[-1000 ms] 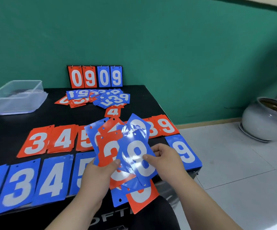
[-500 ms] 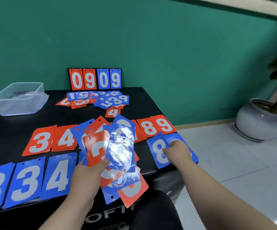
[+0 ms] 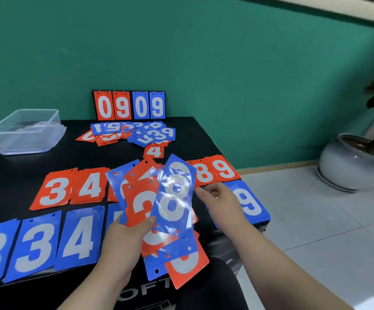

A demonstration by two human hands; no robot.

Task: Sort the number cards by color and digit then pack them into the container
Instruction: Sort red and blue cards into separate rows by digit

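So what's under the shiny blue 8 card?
A red card sticks out left of the blue 8 card, and more red and blue cards poke out below. Most of their numbers are covered.

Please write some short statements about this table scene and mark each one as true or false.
1. The left hand holds a fan of cards with a blue 8 card on top. True.
2. The container stands at the right edge of the table. False: it stands at the far left.
3. The scoreboard by the wall reads 0909. True.
4. The red 9 card lies left of the red 3 card. False: it lies far to its right.
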